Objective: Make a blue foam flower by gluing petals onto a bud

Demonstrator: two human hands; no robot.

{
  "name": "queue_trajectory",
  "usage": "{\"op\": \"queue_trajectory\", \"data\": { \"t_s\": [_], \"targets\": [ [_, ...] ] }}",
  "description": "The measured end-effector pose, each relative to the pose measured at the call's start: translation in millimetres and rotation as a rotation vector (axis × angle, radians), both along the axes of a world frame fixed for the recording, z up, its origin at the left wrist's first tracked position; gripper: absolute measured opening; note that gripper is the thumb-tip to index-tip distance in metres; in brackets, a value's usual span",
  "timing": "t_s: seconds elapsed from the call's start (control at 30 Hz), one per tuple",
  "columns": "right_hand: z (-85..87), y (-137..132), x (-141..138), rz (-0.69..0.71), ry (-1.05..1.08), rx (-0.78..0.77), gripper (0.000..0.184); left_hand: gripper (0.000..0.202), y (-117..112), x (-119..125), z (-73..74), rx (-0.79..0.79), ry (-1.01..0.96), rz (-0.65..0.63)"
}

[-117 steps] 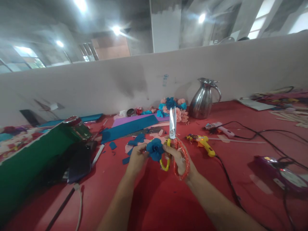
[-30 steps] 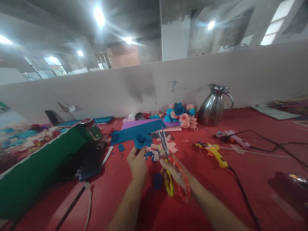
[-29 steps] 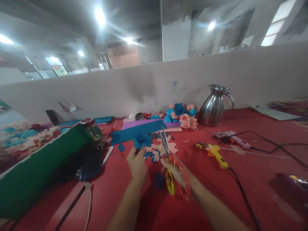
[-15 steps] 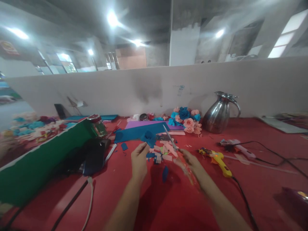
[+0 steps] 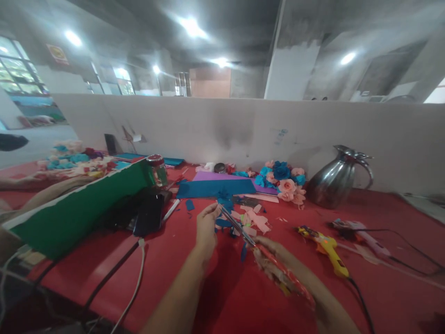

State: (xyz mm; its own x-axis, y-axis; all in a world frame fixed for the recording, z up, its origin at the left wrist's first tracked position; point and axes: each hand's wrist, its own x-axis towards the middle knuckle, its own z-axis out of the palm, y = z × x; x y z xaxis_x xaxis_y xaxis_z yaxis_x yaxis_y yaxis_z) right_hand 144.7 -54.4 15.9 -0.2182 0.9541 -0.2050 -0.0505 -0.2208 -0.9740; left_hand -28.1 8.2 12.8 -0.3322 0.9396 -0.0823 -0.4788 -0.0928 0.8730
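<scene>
My left hand [image 5: 206, 230] is closed in a pinch on the base of a small blue paper flower [image 5: 225, 199], held just above the red table [image 5: 222, 297]. My right hand [image 5: 275, 265] grips scissors [image 5: 243, 235] with red and yellow handles. Their blades are nearly shut and point up and left, the tips right beside my left fingertips. Pink and blue paper scraps [image 5: 255, 220] lie on the table under and behind the blades.
Blue and purple sheets [image 5: 215, 188], a bunch of paper roses [image 5: 282, 178] and a steel jug [image 5: 335, 183] stand by the back wall. A yellow glue gun [image 5: 328, 248] and a second one [image 5: 361, 232] lie right. A green sheet [image 5: 79, 208], jar [image 5: 157, 169], black pouch [image 5: 146, 218] and cables are left.
The view has swung left. My right hand has dropped lower and tilted the scissors so the blades lean left toward my left fingers. My left hand keeps the blue flower.
</scene>
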Motion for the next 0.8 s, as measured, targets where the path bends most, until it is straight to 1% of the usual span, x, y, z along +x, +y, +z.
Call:
{"op": "queue_trajectory", "data": {
  "t_s": [0.07, 0.13, 0.2, 0.23, 0.3, 0.37, 0.5, 0.57, 0.63, 0.8],
  "targets": [
    [14.8, -5, 3, 0.063, -0.027, -0.092, 0.033, 0.022, -1, 1, 2.7, 0.001, -0.026, -0.002],
    [30.4, -11, 6, 0.114, -0.028, -0.109, 0.032, 0.022, -2, 3, 5.2, 0.000, -0.045, -0.014],
    [41.1, -17, 7, 0.123, -0.018, -0.062, 0.031, 0.024, -2, 3, 6.1, -0.001, -0.038, -0.022],
    [43.9, -20, 8, 0.123, -0.026, -0.028, 0.032, 0.025, -2, 3, 5.8, -0.001, -0.028, -0.021],
    [44.5, -24, 8, 0.123, -0.063, 0.051, 0.035, 0.026, -1, 3, 4.7, -0.006, -0.012, -0.017],
    [41.3, -24, 9, 0.142, -0.095, 0.081, 0.040, 0.026, -1, 3, 3.6, -0.014, -0.011, -0.015],
    [34.0, -21, 12, 0.207, -0.093, 0.064, 0.044, 0.025, -1, 3, 3.0, -0.020, -0.008, -0.015],
    [31.9, -19, 13, 0.214, -0.106, 0.085, 0.047, 0.025, -2, 3, 2.5, -0.018, 0.001, -0.026],
    [30.7, -18, 14, 0.215, -0.123, 0.102, 0.052, 0.025, -1, 3, 1.9, -0.012, 0.000, -0.031],
    [31.1, -18, 14, 0.243, -0.166, 0.071, 0.065, 0.025, -1, 4, 2.8, 0.006, -0.016, -0.034]
  ]
}}
